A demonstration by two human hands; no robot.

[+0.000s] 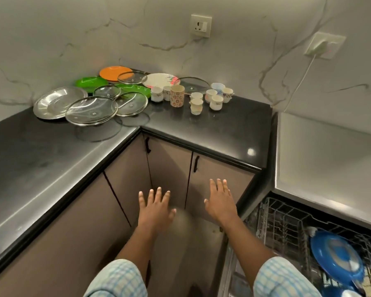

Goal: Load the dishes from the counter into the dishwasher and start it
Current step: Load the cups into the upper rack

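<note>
Black counter (41,168): L-shaped, dishes piled in back corner.
Dishwasher rack (283,224): pulled out, right of counter, lower down.
Blue plate (336,256): in rack, off counter.
Steel plate (54,102): on counter, left end of pile.
Big glass lid (91,111): on counter, overlapping steel plate.
Left hand (155,207): in front of counter, below its edge, fingers spread, holding nothing.
Right hand (220,203): same, fingers spread, holding nothing.
Orange plate (114,72): back of counter, by wall.
Flowered mug (177,95): standing on counter, mid pile.
Small cups (216,102): on counter, right end.

Right of counter (201,129) — plate (336,254), seemingly, in rack (283,221).
</note>
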